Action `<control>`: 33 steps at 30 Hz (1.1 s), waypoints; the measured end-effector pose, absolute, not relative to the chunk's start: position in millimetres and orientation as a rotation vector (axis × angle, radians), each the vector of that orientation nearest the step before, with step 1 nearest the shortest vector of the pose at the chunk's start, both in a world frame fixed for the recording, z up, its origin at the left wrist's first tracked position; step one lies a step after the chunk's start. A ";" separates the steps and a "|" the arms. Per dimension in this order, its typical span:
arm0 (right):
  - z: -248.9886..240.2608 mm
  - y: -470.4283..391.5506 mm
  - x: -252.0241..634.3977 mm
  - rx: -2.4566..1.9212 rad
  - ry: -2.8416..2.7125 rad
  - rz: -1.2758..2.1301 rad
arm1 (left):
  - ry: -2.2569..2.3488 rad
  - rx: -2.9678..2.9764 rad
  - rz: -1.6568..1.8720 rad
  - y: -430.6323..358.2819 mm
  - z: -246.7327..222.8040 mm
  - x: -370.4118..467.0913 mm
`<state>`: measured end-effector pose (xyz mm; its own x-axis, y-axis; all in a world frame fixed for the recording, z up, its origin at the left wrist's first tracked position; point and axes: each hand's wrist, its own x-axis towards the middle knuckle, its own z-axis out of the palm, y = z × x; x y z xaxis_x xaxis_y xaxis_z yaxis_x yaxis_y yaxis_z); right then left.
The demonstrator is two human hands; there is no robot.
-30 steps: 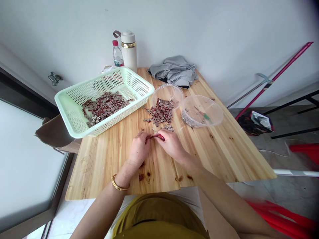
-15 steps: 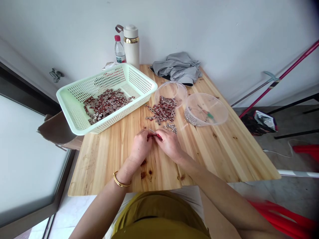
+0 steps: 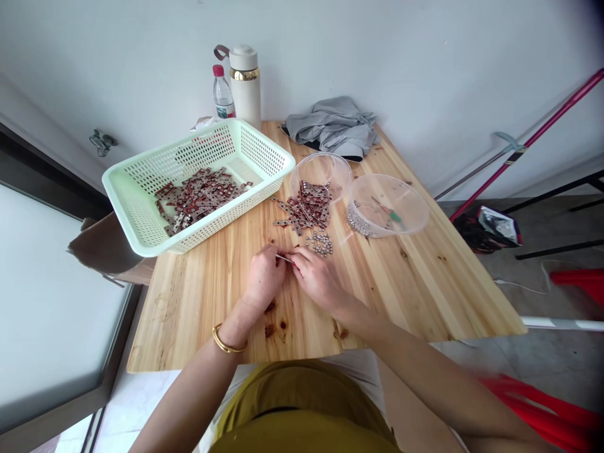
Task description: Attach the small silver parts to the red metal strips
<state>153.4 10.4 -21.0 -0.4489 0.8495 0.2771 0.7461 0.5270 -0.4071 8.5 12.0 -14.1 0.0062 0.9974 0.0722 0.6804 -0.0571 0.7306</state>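
Note:
My left hand (image 3: 265,275) and my right hand (image 3: 317,277) meet just above the wooden table (image 3: 198,314), fingers closed and nearly touching. From the right fingers a thin metal tool with a red handle (image 3: 284,258) points toward the left hand; most of its handle is covered. What the left fingers pinch is mostly hidden. Just beyond the right hand lie several small silver nuts or beads (image 3: 319,243). Behind them is a heap of reddish-brown metal strips with holes (image 3: 306,207), partly spilling from a tipped clear round tub (image 3: 342,170).
A pale green basket (image 3: 236,211) at the left holds more strips. To the right, a clear round container (image 3: 415,217) holds small silver pieces and a green-handled tool (image 3: 394,216). Grey cloth (image 3: 330,123), a white flask (image 3: 246,94) and a plastic bottle (image 3: 223,94) stand along the wall.
The right fingers have shifted slightly, and the red handle is more covered now. The metal shaft now lies closer to the left fingers. The whole view has moved a little.

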 end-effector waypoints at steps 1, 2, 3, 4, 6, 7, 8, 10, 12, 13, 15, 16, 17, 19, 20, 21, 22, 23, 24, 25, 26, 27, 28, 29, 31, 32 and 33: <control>-20.0 8.7 153.9 -1.294 -2.332 0.324 | 1.719 1.788 0.827 12.1 -14.0 8.6; -18.7 7.5 154.7 -1.284 -2.337 0.343 | 1.723 1.788 0.824 12.2 -13.8 8.8; -17.1 6.9 155.9 -1.274 -2.331 0.366 | 1.728 1.783 0.822 12.3 -13.8 9.0; -15.5 6.4 157.5 -1.268 -2.308 0.387 | 1.727 1.775 0.827 12.5 -13.9 9.3; -12.9 5.1 161.1 -1.287 -2.206 0.411 | 1.715 1.752 0.845 12.7 -14.6 9.8; -12.4 3.7 162.7 -1.310 -2.137 0.413 | 1.709 1.743 0.854 12.8 -15.0 10.1; -12.3 1.8 164.0 -1.336 -2.078 0.410 | 1.706 1.739 0.858 12.8 -15.4 10.3; -13.7 -3.2 165.4 -1.377 -2.023 0.406 | 1.724 1.739 0.844 12.7 -15.7 10.5; -16.0 -7.9 164.9 -1.399 -2.040 0.405 | 1.745 1.746 0.824 12.5 -15.4 10.5; -17.1 -9.7 164.2 -1.408 -2.059 0.403 | 1.749 1.751 0.818 12.4 -15.1 10.6; -18.8 -11.6 162.5 -1.428 -2.088 0.393 | 1.752 1.757 0.817 12.3 -14.6 10.6; -19.2 -11.9 161.7 -1.439 -2.099 0.383 | 1.751 1.759 0.817 12.2 -14.5 10.7; -19.5 -12.0 161.0 -1.449 -2.109 0.374 | 1.752 1.759 0.817 12.1 -14.5 10.8; -19.7 -11.7 160.1 -1.463 -2.124 0.359 | 1.755 1.756 0.815 11.9 -14.6 10.9; -19.7 -11.7 159.9 -1.466 -2.130 0.355 | 1.756 1.756 0.816 11.8 -14.7 11.0; -19.6 -11.7 159.9 -1.469 -2.136 0.350 | 1.757 1.756 0.816 11.7 -14.8 11.0; -19.5 -11.7 159.9 -1.473 -2.143 0.346 | 1.757 1.757 0.816 11.7 -14.9 11.0; -19.3 -11.9 160.1 -1.476 -2.153 0.344 | 1.756 1.759 0.816 11.6 -15.1 10.8; -19.0 -12.0 160.2 -1.480 -2.165 0.344 | 1.754 1.763 0.817 11.6 -15.3 10.6; -18.4 -12.2 160.2 -1.484 -2.179 0.344 | 1.750 1.766 0.819 11.7 -15.6 10.4; -17.6 -12.4 160.2 -1.488 -2.192 0.346 | 1.746 1.768 0.822 11.7 -16.0 10.2; -16.6 -12.6 159.9 -1.490 -2.206 0.350 | 1.741 1.769 0.825 11.8 -16.6 10.0; -15.3 -12.8 159.5 -1.488 -2.221 0.357 | 1.738 1.768 0.831 11.9 -17.2 9.8; -14.0 -12.9 158.9 -1.484 -2.234 0.363 | 1.734 1.766 0.836 11.9 -17.8 9.6; -11.7 -12.9 157.7 -1.478 -2.252 0.375 | 1.729 1.762 0.847 11.9 -18.8 9.5; -10.9 -12.6 157.5 -1.477 -2.258 0.381 | 1.726 1.762 0.850 11.8 -19.1 9.4; -10.7 -12.0 157.7 -1.477 -2.258 0.386 | 1.724 1.763 0.852 11.6 -19.2 9.4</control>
<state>157.7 -12.0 -10.7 -0.3527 0.9167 0.1876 0.8022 0.3994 -0.4438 9.4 11.6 -19.2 -0.0116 0.9971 0.0750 0.6653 -0.0483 0.7450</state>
